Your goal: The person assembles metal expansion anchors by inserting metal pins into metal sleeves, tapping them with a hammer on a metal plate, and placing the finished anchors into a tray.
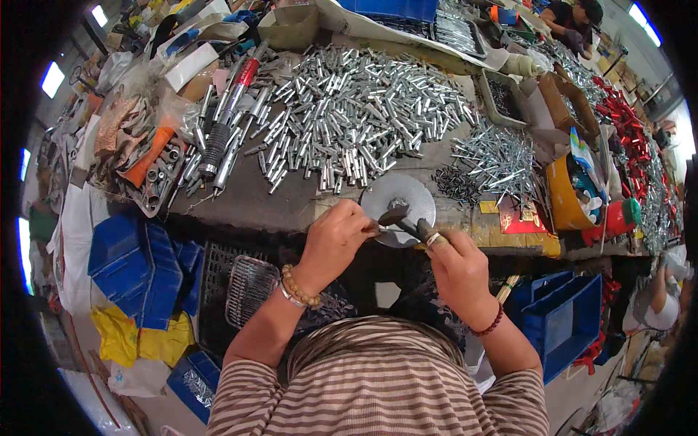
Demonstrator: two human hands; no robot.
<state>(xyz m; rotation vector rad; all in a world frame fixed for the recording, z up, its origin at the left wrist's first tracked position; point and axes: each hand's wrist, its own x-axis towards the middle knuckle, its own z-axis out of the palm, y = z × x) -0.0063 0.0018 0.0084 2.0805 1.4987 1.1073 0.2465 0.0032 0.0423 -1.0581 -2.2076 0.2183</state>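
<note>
In front of me, my left hand [334, 240] and my right hand [463, 272] meet over a round grey metal disc [414, 192] at the bench edge. My left fingers are pinched together beside a dark, pointed piece [393, 216]. A second dark piece [423, 231] with a pale band shows at my closed right fingertips. I cannot make out what either piece is, or whether they are joined. Beyond the disc spreads a large heap of silver metal pins [356, 109]. To its right lie thin long pins [502, 156] and small black screws [458, 185].
A red-and-black power screwdriver [229, 109] lies left of the heap, near an orange-handled tool [151, 156]. A yellow tub [566, 192] and a red container [613, 221] stand at right. Blue bins [563, 327] sit below the bench. Another person [574, 25] is at far right.
</note>
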